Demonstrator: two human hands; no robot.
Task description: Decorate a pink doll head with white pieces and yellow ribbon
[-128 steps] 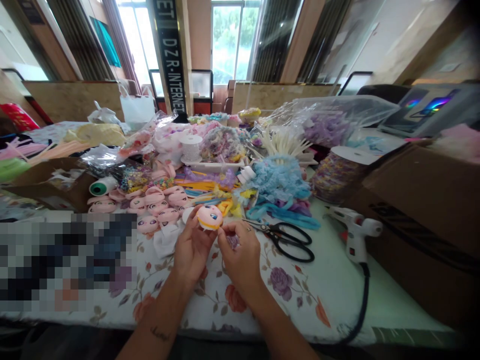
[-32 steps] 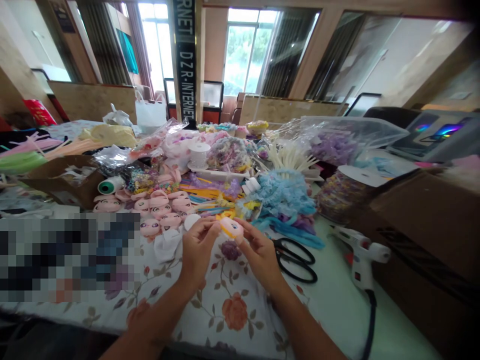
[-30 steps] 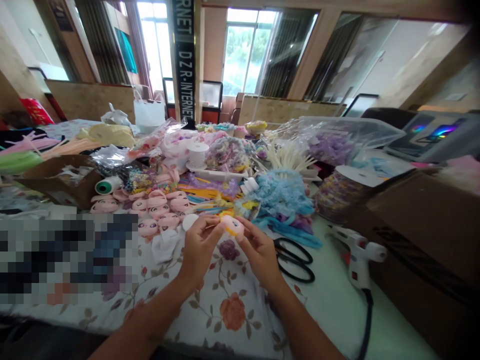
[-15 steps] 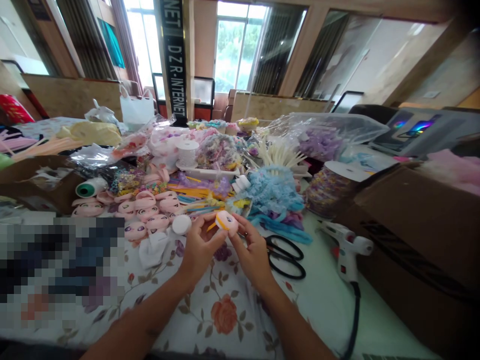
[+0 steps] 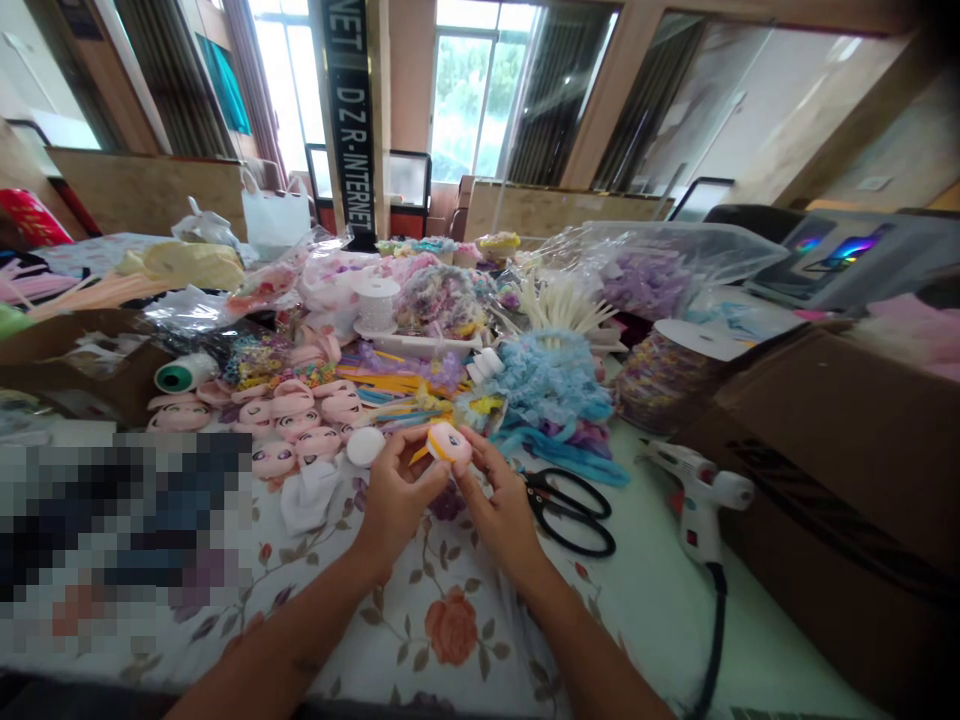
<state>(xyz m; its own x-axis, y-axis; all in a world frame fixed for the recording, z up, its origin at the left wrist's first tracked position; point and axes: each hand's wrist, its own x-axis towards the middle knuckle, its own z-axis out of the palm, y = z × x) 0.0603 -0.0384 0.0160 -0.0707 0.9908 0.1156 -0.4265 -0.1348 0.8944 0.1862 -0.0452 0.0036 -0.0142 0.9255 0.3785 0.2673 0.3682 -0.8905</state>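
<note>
Between my two hands is a small pink doll head [image 5: 454, 446] with a painted eye and a yellow-orange strip [image 5: 421, 455] along its edge. My left hand [image 5: 397, 495] grips it from the left, thumb below and fingers behind. My right hand [image 5: 499, 490] pinches its right side with the fingertips. Both hands are raised over the flowered tablecloth [image 5: 405, 610]. Black-handled scissors [image 5: 574, 510] lie just right of my right hand, their blades partly hidden. Left of my left hand are a white round lid-like piece [image 5: 365, 447] and a crumpled white cloth [image 5: 309, 497].
Several pink doll heads [image 5: 300, 430] lie at the left. Behind them sit a spool of green thread [image 5: 184, 373], a white spool [image 5: 376, 303] and blue ruffled trim [image 5: 551, 385]. A glue gun [image 5: 697, 500] with its cord stands beside a cardboard box [image 5: 840, 480] at the right.
My hands have turned the doll head slightly, and my right fingers have shifted along its side. The head stays at nearly the same place. The surroundings look the same.
</note>
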